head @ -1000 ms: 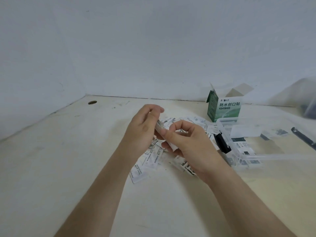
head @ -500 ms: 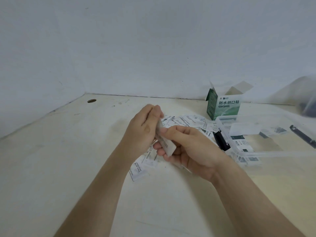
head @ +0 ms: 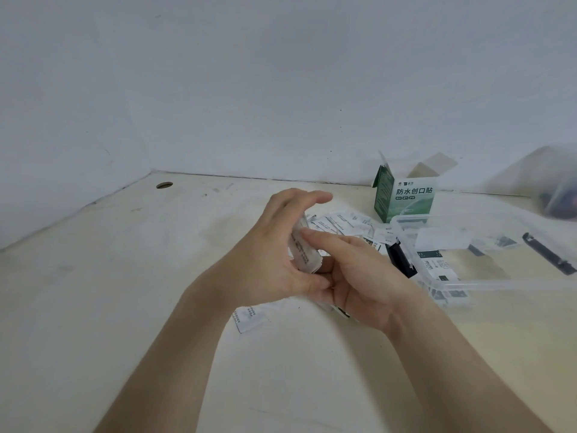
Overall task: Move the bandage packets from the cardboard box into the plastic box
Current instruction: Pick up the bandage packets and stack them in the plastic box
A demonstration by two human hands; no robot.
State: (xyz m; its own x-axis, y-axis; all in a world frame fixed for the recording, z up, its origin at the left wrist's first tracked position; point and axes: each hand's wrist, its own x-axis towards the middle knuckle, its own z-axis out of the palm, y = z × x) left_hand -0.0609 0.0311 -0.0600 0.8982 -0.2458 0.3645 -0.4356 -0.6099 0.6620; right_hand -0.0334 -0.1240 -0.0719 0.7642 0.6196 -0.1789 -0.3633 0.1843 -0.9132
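A small stack of white bandage packets (head: 304,256) stands on edge between my two hands above the table. My left hand (head: 278,248) cups it from the left, fingers reaching over the top and thumb underneath. My right hand (head: 359,276) holds it from the right, with the index finger laid along its upper edge. Several loose packets (head: 342,223) lie on the table behind my hands, and one packet (head: 249,317) lies in front. The green and white cardboard box (head: 406,198) stands open at the back right. In the clear plastic box (head: 468,284) to the right lie a few packets.
A black latch (head: 401,260) hangs on the plastic box's left end. A black strip (head: 549,257) lies at the far right, below a blurred clear bag (head: 559,195). Walls enclose the table at the back and left, near a cable hole (head: 164,185).
The stack has turned more upright between my hands. My left fingers have spread and reached over its top, and my right index finger now lies along its upper edge.
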